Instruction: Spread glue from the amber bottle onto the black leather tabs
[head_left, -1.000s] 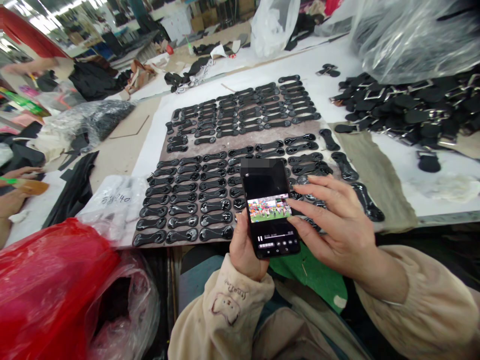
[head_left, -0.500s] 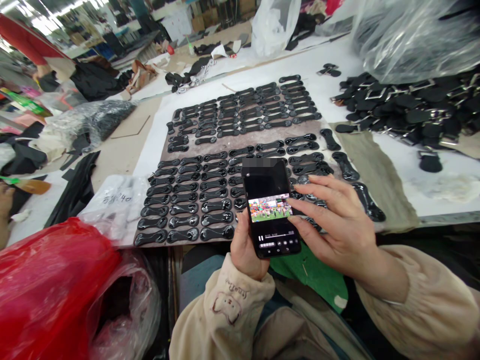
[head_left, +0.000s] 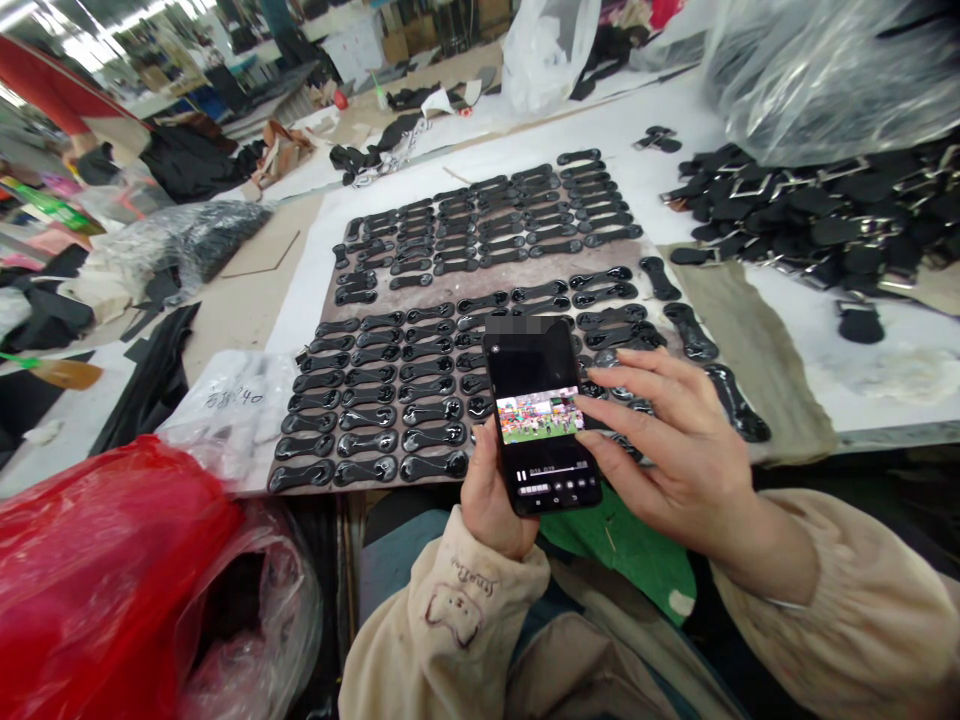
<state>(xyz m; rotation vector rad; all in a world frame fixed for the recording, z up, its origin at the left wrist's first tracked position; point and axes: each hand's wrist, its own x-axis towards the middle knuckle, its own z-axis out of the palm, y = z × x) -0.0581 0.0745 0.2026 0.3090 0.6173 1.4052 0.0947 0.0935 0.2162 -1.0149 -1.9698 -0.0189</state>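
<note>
A black phone (head_left: pixel 541 420) with a video playing on its screen is held upright by my left hand (head_left: pixel 495 495), whose fingers wrap round its lower part. My right hand (head_left: pixel 664 450) has its fingers apart at the phone's right edge, the fingertips touching or very close to it; nothing is held in it. Behind the phone, rows of glossy black strap pieces (head_left: pixel 435 437) lie on a greyish board (head_left: pixel 450 291). Some of these pieces are hidden by the phone and my right hand.
At the right is a heap of black straps with metal buckles (head_left: pixel 840 215) beneath clear plastic (head_left: pixel 840 90). A red plastic bag (head_left: pixel 112 570) fills the lower left. A white bag (head_left: pixel 547 55) stands at the back. A red sleeve (head_left: pixel 56 80) shows at upper left.
The picture in the phone's video has changed slightly. At the far left edge, a person's hand seen earlier has gone out of view. My hands have not visibly moved.
</note>
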